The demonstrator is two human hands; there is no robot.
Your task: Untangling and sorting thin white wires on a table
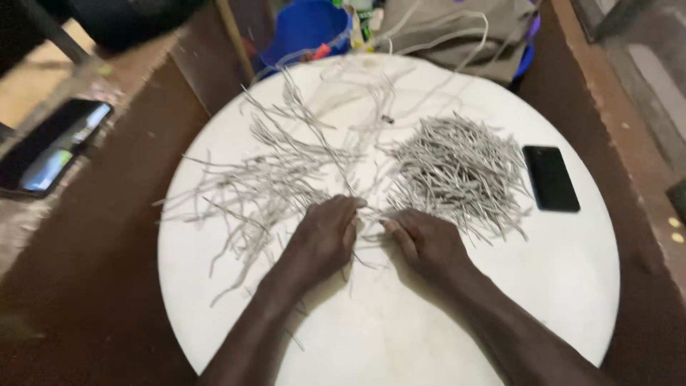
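Work surface: round white table (572, 286), seen from above; the person's two forearms enter from the near edge.
Left hand (325, 236): fingers curled down and closed around a few thin grey strands at the table's middle; the grip itself is partly hidden under the knuckles.
Right hand (427, 241): just right of the left hand, fingers bent and pinched on the same strands, which bridge the narrow gap between the hands.
Loose strands (264, 179): long, tangled grey pieces spread over the left and far part of the table, touching the left hand.
Cut pile (461, 168): short, even grey pieces heaped right of centre, just beyond the right hand.
Black phone (550, 177): flat on the table, right of the cut pile, just beside its outer pieces.
Second phone (50, 146): off the table at far left, screen lit.
Blue bucket (304, 28): beyond the far edge.
Risk, mixing: a sideways sweep of the right hand would likely push loose strands into the cut pile.
Risk, snagging: pulling one strand could drag the tangle toward the near edge.
Risk, phone: stray pieces could slide over or under it.
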